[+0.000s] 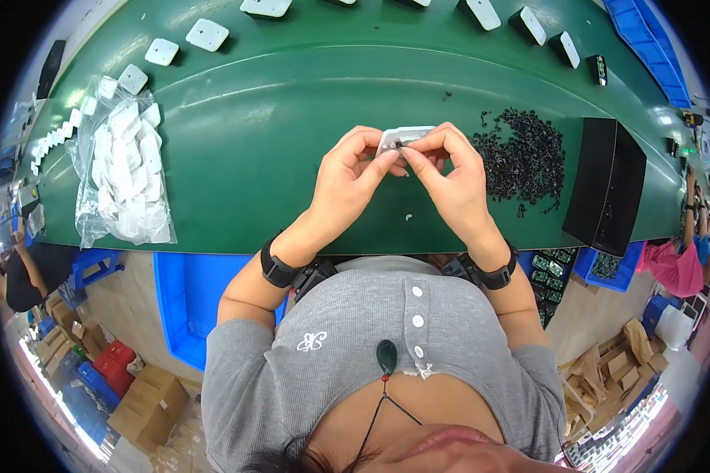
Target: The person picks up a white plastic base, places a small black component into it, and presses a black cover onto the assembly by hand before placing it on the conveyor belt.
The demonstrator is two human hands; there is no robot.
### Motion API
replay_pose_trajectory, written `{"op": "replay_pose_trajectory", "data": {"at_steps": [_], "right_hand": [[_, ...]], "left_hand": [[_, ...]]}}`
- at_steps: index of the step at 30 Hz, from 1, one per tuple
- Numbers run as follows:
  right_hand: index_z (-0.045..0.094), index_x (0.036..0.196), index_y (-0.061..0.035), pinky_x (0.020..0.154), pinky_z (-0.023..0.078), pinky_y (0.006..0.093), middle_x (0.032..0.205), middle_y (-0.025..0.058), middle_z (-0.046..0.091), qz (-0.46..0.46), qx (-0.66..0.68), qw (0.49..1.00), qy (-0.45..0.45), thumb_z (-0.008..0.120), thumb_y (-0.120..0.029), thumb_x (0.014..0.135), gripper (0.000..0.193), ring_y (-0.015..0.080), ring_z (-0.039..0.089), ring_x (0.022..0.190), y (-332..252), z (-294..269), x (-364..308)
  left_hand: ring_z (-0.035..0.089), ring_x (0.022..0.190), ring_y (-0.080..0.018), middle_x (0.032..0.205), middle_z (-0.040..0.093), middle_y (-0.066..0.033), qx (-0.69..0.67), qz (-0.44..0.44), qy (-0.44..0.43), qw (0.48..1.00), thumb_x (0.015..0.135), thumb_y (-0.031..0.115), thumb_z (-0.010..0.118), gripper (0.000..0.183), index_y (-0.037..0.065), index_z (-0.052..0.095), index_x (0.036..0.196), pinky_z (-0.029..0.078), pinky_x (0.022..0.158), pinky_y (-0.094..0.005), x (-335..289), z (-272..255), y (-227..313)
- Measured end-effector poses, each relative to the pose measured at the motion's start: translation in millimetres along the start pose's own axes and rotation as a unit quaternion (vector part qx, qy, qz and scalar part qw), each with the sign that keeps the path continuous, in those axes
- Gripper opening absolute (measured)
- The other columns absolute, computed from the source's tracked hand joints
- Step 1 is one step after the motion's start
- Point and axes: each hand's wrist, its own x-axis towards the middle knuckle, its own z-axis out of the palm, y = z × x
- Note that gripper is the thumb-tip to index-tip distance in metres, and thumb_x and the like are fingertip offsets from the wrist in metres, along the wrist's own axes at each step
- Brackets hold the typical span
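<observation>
Above the green table (276, 142), both of my hands hold a small white plastic plate (403, 135). My left hand (351, 177) grips its left edge with thumb and fingers. My right hand (450, 177) pinches a tiny black part (401, 145) against the plate's front face. A heap of small black parts (525, 154) lies just right of my right hand. One small white curved piece (409, 216) rests on the table below my hands.
A clear bag of white plastic pieces (126, 173) lies at the left. White plates (207, 35) run in a row along the far belt. A black box (605, 185) stands at the right edge. Blue bins (185, 303) sit under the table.
</observation>
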Motion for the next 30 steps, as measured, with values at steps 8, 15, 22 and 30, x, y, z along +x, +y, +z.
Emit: {"op": "replay_pose_trajectory", "data": {"at_steps": [8, 15, 22, 30], "right_hand": [[0.060, 0.092, -0.0011, 0.061, 0.040, 0.0195, 0.080, -0.0003, 0.056, 0.165, 0.180, 0.969, -0.018, 0.072, -0.008, 0.083, 0.016, 0.0048, 0.048, 0.068, 14.3, 15.3, -1.6], [0.058, 0.100, -0.0053, 0.068, 0.036, 0.0223, 0.089, -0.0014, 0.051, -0.042, -0.089, 0.993, 0.062, 0.078, -0.020, 0.075, 0.035, 0.0087, 0.044, 0.080, 6.5, 9.5, -5.5], [0.052, 0.085, -0.0045, 0.065, 0.040, 0.0220, 0.083, -0.0006, 0.049, 0.170, 0.205, 0.961, -0.077, 0.074, -0.006, 0.078, 0.023, 0.0069, 0.046, 0.073, 11.0, -2.2, 0.1], [0.058, 0.104, -0.0067, 0.067, 0.042, 0.0231, 0.094, 0.0016, 0.060, 0.082, 0.046, 0.991, -0.094, 0.075, -0.015, 0.078, 0.032, 0.0095, 0.055, 0.079, -0.2, -44.3, 31.2]], "left_hand": [[0.062, 0.075, -0.0130, 0.095, 0.056, -0.0080, 0.108, 0.106, 0.016, 0.988, 0.089, 0.002, 0.061, 0.005, -0.003, 0.059, 0.089, 0.054, 0.064, -0.0242, 0.4, -8.5, -4.7], [0.061, 0.075, -0.0114, 0.093, 0.056, -0.0060, -0.024, 0.004, 0.021, 0.999, 0.091, 0.003, 0.059, 0.007, -0.003, 0.058, 0.087, 0.052, 0.064, -0.0233, -6.9, -12.5, -5.4], [0.061, 0.074, -0.0118, 0.092, 0.057, -0.0063, -0.013, 0.011, -0.019, 1.000, 0.091, 0.002, 0.057, 0.007, -0.004, 0.059, 0.090, 0.051, 0.064, -0.0235, -6.7, -11.8, -4.6], [0.050, 0.061, -0.0056, 0.080, 0.059, -0.0009, 0.125, -0.028, 0.063, 0.990, 0.098, 0.011, 0.050, 0.028, 0.001, 0.058, 0.122, 0.042, 0.058, -0.0190, 10.7, -27.0, 6.5]]}}
